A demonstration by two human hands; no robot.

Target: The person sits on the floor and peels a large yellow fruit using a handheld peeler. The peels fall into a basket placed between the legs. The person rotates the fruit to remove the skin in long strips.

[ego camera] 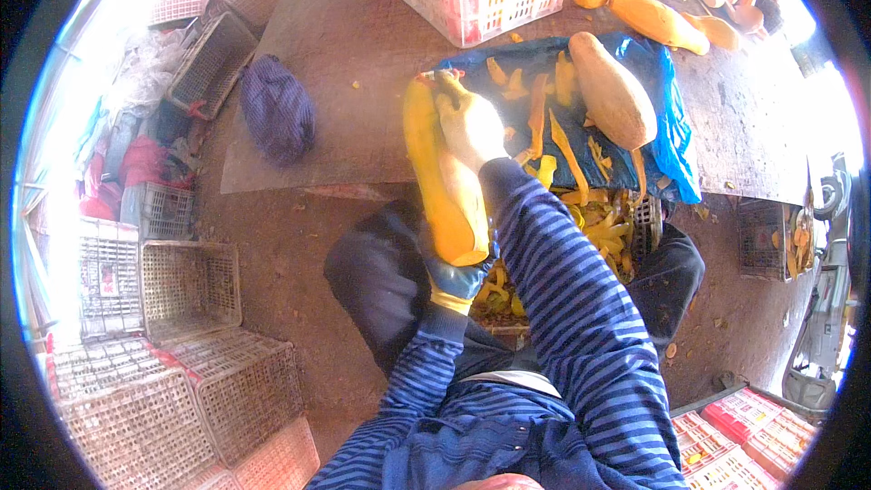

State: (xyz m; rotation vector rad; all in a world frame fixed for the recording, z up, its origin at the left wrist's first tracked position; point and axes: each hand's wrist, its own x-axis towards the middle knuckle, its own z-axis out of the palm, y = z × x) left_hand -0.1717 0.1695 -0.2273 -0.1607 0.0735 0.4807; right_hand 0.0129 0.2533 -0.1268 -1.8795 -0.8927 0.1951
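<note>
A long butternut-type squash (435, 170) with bright orange-yellow peeled flesh stands steeply in front of me, tilted over the table edge. My left hand (454, 278), in a dark blue glove with a yellow cuff, grips its lower end. At the upper end, my right hand (473, 126) is closed around a small tool with red parts (442, 73), apparently a peeler; its blade is blurred. Right of that hand, a tan unpeeled squash (612, 92) lies on a blue plastic sheet (629, 54) among strips of peel (566, 150).
More peel fills a crate (646, 221) between my knees. A white plastic crate (476, 10) stands at the table's far side, with peeled squashes (656, 20) to its right. A purple cloth bundle (277, 109) lies left. Stacked crates (136, 408) line the floor at left.
</note>
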